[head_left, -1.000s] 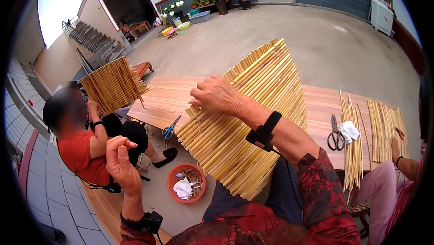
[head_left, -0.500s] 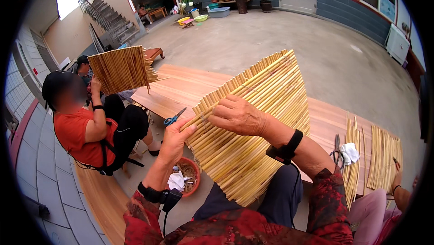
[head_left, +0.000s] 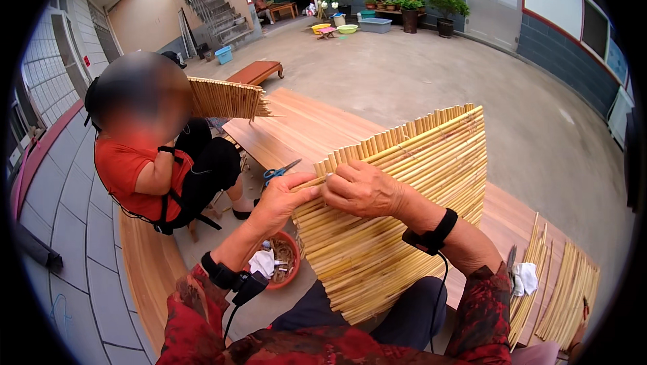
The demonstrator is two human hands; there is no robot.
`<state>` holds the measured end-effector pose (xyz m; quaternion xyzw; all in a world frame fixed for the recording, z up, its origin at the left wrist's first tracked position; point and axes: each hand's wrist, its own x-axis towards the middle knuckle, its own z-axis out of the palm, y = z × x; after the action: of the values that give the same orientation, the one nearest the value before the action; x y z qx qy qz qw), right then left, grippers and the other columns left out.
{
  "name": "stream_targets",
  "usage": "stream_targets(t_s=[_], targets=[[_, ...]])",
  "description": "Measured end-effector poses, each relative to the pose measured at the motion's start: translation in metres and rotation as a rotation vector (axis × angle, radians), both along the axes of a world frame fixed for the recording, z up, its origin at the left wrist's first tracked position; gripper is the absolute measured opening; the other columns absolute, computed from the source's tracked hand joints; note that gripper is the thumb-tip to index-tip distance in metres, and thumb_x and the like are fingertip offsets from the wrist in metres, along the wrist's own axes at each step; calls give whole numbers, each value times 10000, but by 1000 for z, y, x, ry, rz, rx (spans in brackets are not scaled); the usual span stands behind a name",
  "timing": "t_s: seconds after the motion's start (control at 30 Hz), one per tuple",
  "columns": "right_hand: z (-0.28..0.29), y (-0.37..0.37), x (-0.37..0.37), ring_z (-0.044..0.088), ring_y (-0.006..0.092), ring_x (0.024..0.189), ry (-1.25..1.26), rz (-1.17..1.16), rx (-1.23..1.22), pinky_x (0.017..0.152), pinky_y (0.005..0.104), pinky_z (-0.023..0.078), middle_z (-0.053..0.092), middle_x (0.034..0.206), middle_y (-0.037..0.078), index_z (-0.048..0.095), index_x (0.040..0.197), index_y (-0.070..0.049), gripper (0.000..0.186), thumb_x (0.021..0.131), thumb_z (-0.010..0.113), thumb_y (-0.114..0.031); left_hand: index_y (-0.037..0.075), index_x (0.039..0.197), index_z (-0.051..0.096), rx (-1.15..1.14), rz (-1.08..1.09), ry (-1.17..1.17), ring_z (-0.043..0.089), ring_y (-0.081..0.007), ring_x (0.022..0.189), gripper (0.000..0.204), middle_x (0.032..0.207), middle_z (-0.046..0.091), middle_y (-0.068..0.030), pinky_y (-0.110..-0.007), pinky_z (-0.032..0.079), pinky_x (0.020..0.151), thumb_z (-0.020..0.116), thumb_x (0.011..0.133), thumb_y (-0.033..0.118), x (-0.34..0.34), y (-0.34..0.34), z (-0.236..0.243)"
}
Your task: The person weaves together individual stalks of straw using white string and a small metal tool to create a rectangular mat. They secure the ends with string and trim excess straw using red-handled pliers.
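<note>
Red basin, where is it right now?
In the head view, the red basin sits on the floor left of centre, below the left hand and left of the bamboo mat.

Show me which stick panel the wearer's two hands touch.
The yellow panel of round sticks in the middle: left hand and right hand meet at its edge. The browner panel is by the red-shirted person; a flat one lies far right.

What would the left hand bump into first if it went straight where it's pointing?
The left hand would probably meet the right hand first, over the stick mat; exact depth is unclear.
</note>
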<state>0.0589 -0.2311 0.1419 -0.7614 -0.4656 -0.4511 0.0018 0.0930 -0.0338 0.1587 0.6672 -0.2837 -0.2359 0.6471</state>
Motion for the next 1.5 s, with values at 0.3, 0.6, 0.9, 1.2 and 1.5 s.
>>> stream_targets(t_s=[0.3,0.6,0.9,1.2,1.5], targets=[[3,10,-8,420,132,589,-30,157,-32,491,254,342,381,667,18,515,727,-50,174,617,533,-184,-44,1095,546,8,22,8,534,-61,850,308,948,595,-29,-199,433,750,533,860,154,5,-2,-14],[-17,-16,-12,503,180,636,81,71,265,545,283,417,490,742,62,556,891,-7,262,640,546,-85,-49,1111,533,2,7,-40,530,-81,870,337,979,589,-50,-222,427,773,529,863,178,11,1,-12],[-14,0,9,468,166,631,16,60,88,553,280,400,436,706,43,531,804,-22,185,650,528,-126,-40,1124,527,35,8,-77,515,-76,911,348,998,575,-40,-214,412,803,523,862,190,5,1,-11],[6,18,-16,405,108,546,-14,239,-7,483,228,365,371,639,-4,544,762,-55,185,598,534,-140,-51,1134,513,-12,9,-31,524,-79,899,337,1015,579,-51,-211,424,791,522,862,147,13,-4,-16],[-11,3,-27,474,245,536,730,-28,961,504,306,388,486,640,117,540,757,-2,97,795,592,-74,-63,1124,507,0,57,-6,533,-88,886,359,987,586,-58,-215,428,786,532,862,181,2,1,-15]])
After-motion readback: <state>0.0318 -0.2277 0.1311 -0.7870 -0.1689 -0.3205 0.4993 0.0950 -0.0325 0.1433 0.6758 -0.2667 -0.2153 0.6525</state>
